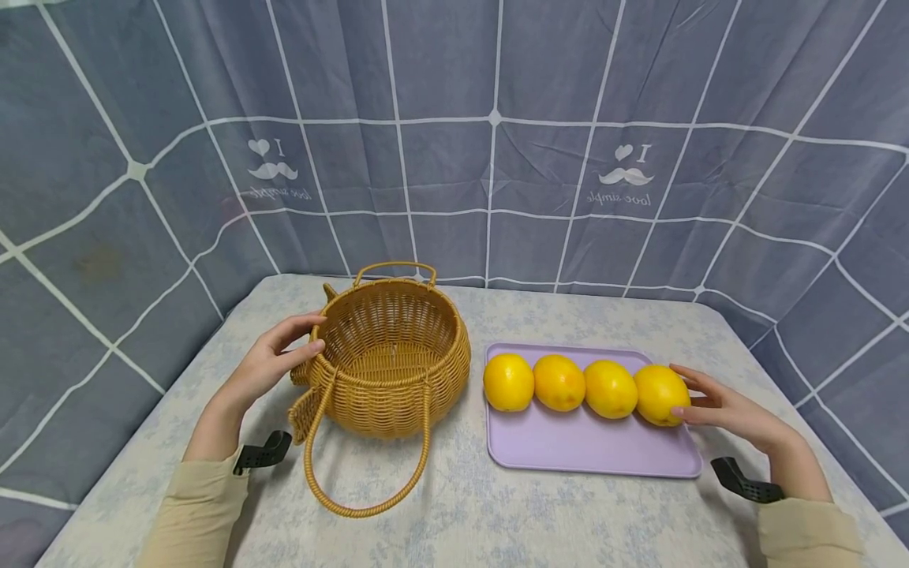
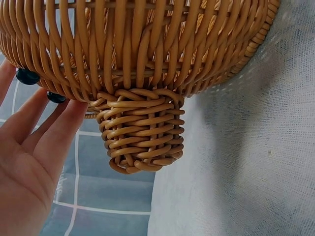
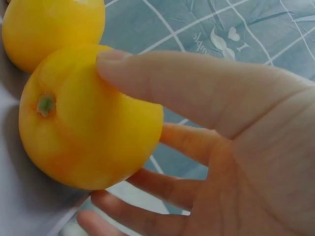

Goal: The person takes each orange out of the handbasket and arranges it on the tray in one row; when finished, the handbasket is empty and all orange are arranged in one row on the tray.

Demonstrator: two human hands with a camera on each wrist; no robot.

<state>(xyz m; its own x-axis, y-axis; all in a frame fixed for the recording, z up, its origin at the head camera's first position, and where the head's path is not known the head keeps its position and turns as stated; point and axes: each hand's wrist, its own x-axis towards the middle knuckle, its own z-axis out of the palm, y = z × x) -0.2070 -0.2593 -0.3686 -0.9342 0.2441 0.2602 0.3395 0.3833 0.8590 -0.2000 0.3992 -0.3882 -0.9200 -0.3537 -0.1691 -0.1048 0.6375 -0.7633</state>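
Note:
A round wicker basket (image 1: 398, 406) stands on the table, its two loop handles folded outward. My left hand (image 1: 273, 355) touches its left rim, with the fingers fairly straight against the wickerwork. In the left wrist view, those fingers (image 2: 69, 125) reach the basket wall beside two dark beads and a woven stub (image 2: 142, 132). Several yellow oranges lie in a row along a lilac tray (image 1: 582, 446). My right hand (image 1: 731, 410) holds the rightmost orange (image 1: 660, 394) between thumb and fingers. The right wrist view shows the thumb across this orange (image 3: 83, 132), near its green stem end.
The tray stands right of the basket, with a gap of cloth between them. The front handle (image 1: 365, 513) lies toward the table's near side. A patterned cloth (image 1: 454, 505) covers the table. A blue-grey gridded curtain (image 1: 454, 173) hangs behind and at both sides.

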